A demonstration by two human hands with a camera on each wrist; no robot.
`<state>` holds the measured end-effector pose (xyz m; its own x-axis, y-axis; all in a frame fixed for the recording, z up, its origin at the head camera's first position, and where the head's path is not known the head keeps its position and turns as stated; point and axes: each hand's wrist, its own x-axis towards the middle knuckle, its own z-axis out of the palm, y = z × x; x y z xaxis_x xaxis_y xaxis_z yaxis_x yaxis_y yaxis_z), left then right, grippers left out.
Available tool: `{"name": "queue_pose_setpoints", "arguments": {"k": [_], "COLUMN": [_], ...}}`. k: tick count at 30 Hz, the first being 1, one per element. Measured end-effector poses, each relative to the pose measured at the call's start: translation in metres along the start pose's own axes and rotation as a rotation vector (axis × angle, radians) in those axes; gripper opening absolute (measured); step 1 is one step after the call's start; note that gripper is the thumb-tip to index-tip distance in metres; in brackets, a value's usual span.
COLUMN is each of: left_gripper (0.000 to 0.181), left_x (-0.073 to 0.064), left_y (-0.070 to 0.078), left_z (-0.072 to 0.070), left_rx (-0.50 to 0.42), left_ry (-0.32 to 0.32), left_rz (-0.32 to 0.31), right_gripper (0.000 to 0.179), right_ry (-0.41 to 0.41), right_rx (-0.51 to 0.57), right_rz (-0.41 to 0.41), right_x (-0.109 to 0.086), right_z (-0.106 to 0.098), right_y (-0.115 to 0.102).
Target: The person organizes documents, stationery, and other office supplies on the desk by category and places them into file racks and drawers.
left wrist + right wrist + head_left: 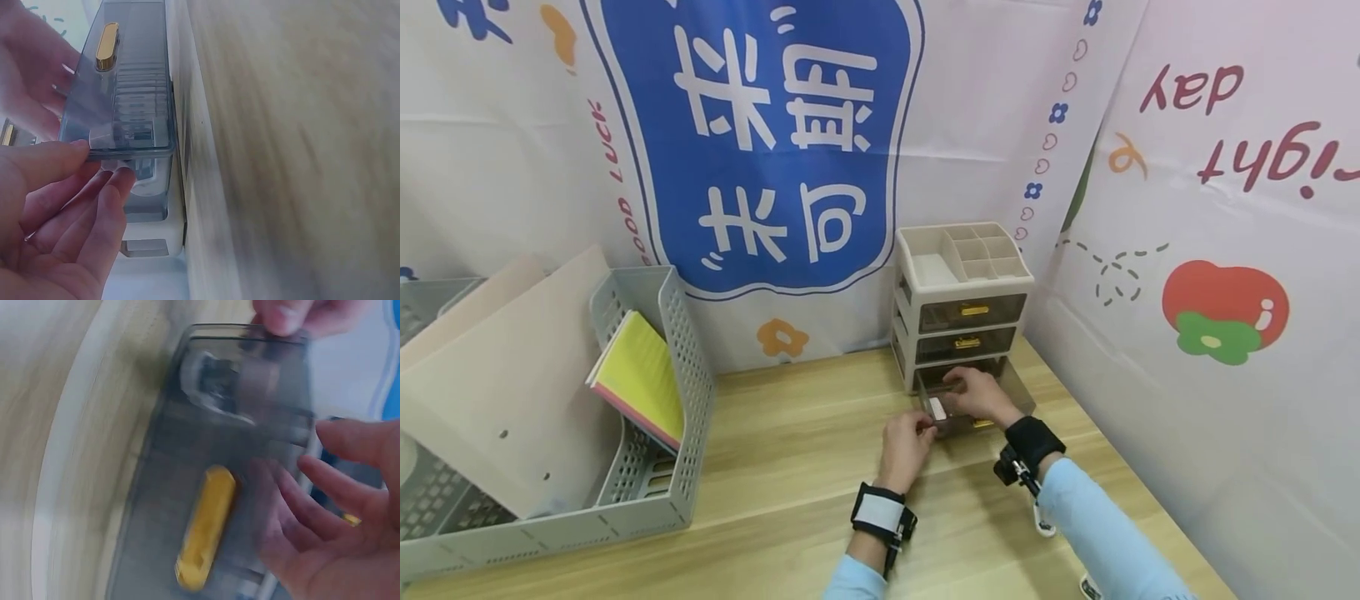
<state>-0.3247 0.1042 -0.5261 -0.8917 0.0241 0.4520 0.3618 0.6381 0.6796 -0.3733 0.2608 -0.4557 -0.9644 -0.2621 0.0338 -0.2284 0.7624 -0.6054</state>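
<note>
A smoky clear drawer [951, 427] with a gold handle [206, 528] is pulled out at the bottom of a small cream drawer unit [910, 333]. My left hand [906, 450] pinches the drawer's front left corner, thumb on the front face and fingers around the side, as the left wrist view shows. My right hand [981, 396] reaches over the drawer with its fingers down inside, behind the front panel. Its thumb and fingers are apart, with nothing visible between them. A small white item [937, 408] lies in the drawer's left end; its kind is unclear through the tinted plastic.
Two more drawers [973, 311] above are closed, under a divided top tray [934, 268]. At the left stands a grey perforated file holder [688, 392] with cream folders [527, 375] and a yellow notepad [643, 375]. A wall hanging [820, 317] backs the wooden table [790, 467].
</note>
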Motion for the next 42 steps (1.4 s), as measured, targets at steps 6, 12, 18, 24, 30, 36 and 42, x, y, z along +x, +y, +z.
{"name": "queue_pose_setpoints", "arguments": {"k": [6, 12, 18, 24, 30, 36, 42], "left_gripper": [0.004, 0.004, 0.005, 0.005, 0.006, 0.007, 0.006], "left_x": [0.001, 0.005, 0.008, 0.007, 0.005, 0.002, 0.000], "left_y": [-0.002, -0.004, -0.002, -0.001, 0.000, 0.002, 0.004], "left_z": [-0.005, -0.009, -0.012, -0.012, -0.013, -0.011, -0.010], "left_rx": [-0.015, -0.031, -0.045, -0.070, -0.070, -0.062, -0.078], "left_ry": [0.000, -0.029, -0.052, -0.051, -0.035, -0.048, -0.057], "left_rz": [-0.011, -0.024, -0.052, -0.050, -0.027, -0.023, -0.024], "right_gripper": [0.027, 0.025, 0.032, 0.044, 0.047, 0.037, 0.036], "right_ry": [0.132, 0.189, 0.032, -0.123, -0.199, -0.216, -0.171], "right_rx": [0.054, 0.052, 0.061, 0.141, 0.175, 0.221, 0.233], "right_rz": [-0.077, -0.042, 0.067, 0.104, 0.141, 0.137, 0.123], "right_x": [-0.038, -0.085, -0.126, -0.148, -0.153, -0.159, -0.169], "right_z": [-0.030, -0.045, -0.042, -0.036, -0.030, -0.023, -0.020], "right_y": [0.005, 0.028, 0.060, 0.077, 0.085, 0.093, 0.088]}}
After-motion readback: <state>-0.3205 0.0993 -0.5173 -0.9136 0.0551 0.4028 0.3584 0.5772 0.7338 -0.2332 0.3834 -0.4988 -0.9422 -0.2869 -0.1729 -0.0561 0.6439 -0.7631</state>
